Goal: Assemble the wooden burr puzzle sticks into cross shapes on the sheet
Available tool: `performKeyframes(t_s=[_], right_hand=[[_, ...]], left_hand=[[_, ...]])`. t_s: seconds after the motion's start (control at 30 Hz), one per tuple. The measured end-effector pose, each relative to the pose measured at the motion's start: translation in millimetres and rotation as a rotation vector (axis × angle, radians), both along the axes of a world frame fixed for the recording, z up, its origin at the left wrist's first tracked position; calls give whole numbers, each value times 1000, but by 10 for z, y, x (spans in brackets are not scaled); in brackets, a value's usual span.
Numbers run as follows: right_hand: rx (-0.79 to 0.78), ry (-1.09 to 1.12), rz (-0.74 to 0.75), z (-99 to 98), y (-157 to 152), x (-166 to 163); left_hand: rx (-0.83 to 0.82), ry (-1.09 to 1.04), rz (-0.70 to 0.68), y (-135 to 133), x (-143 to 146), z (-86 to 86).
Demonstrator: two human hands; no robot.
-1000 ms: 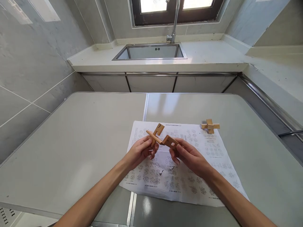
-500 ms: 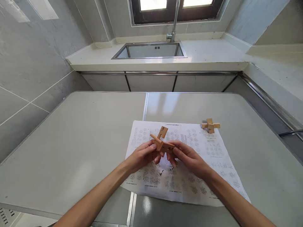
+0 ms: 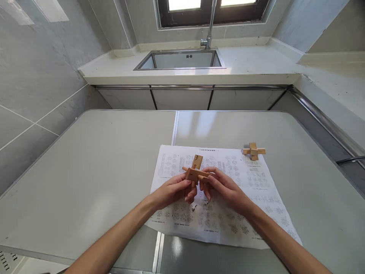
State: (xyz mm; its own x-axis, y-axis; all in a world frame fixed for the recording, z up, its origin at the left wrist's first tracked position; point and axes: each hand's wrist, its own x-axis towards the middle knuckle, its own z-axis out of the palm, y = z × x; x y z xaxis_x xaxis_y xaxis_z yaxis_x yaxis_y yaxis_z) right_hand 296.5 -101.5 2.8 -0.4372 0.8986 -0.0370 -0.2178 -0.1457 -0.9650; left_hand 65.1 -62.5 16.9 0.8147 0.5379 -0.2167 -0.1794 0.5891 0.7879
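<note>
Both of my hands hold a small set of notched wooden puzzle sticks (image 3: 194, 172) just above a printed instruction sheet (image 3: 242, 205). My left hand (image 3: 173, 191) pinches the crossed pieces from the left, fingers curled under them. From the right, my right hand (image 3: 225, 188) grips another stick pushed into the cluster. One stick stands upright out of the joined pieces. A finished wooden cross puzzle (image 3: 253, 151) lies on the sheet's far right corner, apart from both hands.
The sheet lies on a grey table (image 3: 94, 163) with a seam down its middle. Beyond the table runs a white counter (image 3: 256, 64) with a steel sink (image 3: 182, 61) and a tap under a window. Tiled walls stand to the left.
My hands have come closer together. The right hand's stick has slid into the crossed pieces held by the left, so the separate parts now form one cluster.
</note>
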Motion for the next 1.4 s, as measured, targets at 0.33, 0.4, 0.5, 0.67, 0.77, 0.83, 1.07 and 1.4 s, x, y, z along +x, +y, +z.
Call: performKeyframes(t_s=[0.33,0.4,0.5,0.67,0.77,0.83,1.07,1.4], right_hand=[[91,-187,-41,52,-39,-42],[83,-172,-47,36,-42,-41],[63,-163,-51,9,-48,-42],[11,-126,-48,0,-46,-56],[-32,-85,-21,15,-33,-58],[-68,-62,16,20,-26,-56],[-133,13,26,3,-21,-62],[-211,113,-51,-50,-27,-60]], left_hand=[[271,143,-196,-9,-5,125],[271,153,-196,-19,4,143],[267,165,-192,-49,16,147],[318,172,-154,-103,29,110],[328,179,-139,-125,36,103],[324,158,-170,-133,39,105],[295,82,-206,-149,68,104],[245,123,-177,-158,78,58]])
